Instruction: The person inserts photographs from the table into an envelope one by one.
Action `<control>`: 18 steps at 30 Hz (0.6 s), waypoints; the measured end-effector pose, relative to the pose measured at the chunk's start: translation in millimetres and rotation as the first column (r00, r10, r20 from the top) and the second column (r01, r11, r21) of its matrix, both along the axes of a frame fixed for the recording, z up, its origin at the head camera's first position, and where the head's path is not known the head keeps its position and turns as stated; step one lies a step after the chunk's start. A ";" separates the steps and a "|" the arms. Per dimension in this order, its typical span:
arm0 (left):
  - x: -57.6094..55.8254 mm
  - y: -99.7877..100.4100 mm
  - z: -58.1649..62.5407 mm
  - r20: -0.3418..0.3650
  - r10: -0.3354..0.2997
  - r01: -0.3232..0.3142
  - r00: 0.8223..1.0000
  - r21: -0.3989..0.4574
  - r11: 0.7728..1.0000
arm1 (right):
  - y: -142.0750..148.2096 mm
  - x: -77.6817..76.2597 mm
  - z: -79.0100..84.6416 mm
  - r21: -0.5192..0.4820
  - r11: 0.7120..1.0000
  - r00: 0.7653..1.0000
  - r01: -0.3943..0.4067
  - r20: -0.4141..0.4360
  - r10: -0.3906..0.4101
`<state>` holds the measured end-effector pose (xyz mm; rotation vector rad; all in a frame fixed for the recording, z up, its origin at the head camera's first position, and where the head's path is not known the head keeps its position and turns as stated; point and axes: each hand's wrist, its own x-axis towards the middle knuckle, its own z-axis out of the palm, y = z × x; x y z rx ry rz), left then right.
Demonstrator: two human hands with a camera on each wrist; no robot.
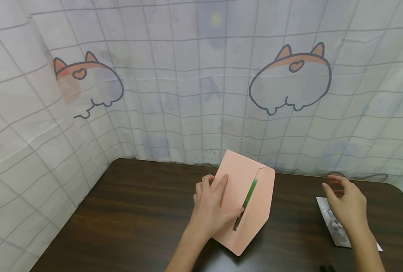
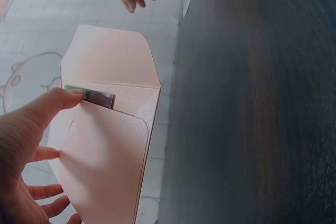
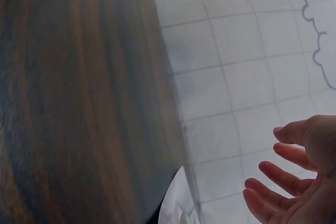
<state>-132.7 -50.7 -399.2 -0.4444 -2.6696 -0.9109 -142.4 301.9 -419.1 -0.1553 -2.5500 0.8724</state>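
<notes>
Left hand (image 1: pixel 209 211) holds a pink envelope (image 1: pixel 237 183); right hand (image 1: pixel 349 206), fingers parted, hangs near a pale sheet (image 1: pixel 334 226).

Left side: wood-grain tabletop (image 1: pixel 136 211), room for you to pass.
Middle: passage between your pink envelope (image 1: pixel 260 206) and the printed white sheet (image 1: pixel 334 224).
Envelope slot: partly blocked by your left hand (image 1: pixel 209 207).
Sheet: partly covered from above by your right hand (image 1: pixel 350 206).
Rear: gridded curtain (image 1: pixel 187 94), your limit.
Near edge: black object (image 1: pixel 327 268), obstructing.
</notes>
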 end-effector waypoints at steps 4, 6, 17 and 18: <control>0.2 0.3 0.6 -0.005 0.000 0.000 1.000 -0.004 1.000 | 7.1 -0.7 -3.9 0.017 1.000 1.000 -0.009 0.017 0.009; 0.5 0.3 0.7 -0.003 0.003 -0.003 1.000 -0.007 1.000 | 10.9 -0.7 -5.9 0.020 1.000 1.000 -0.017 0.024 0.016; 1.1 2.2 1.0 0.014 -0.001 0.001 1.000 -0.007 1.000 | 31.4 0.1 -15.1 0.047 0.998 0.997 -0.041 0.062 0.038; 1.1 2.4 0.9 0.016 0.000 0.000 1.000 -0.010 1.000 | 33.5 0.1 -15.5 0.053 0.998 0.997 -0.043 0.066 0.039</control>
